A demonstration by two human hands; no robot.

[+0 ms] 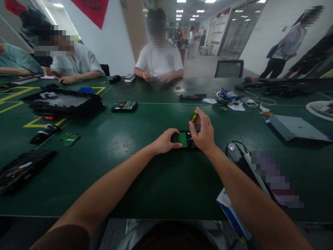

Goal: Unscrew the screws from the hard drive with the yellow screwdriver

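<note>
A small black hard drive with a green circuit board (183,139) lies on the dark green table (135,173) in front of me. My left hand (166,141) is closed on its left end, steadying it. My right hand (203,131) grips a screwdriver with a yellow and black handle (194,116), held upright with its tip down on the drive's right part.
Another hard drive (125,106) and a black tray (61,101) sit at the left, a loose green board (69,139) nearer. A grey metal case (296,127) and cables (249,101) lie at right. People sit across the table; others stand at the far right.
</note>
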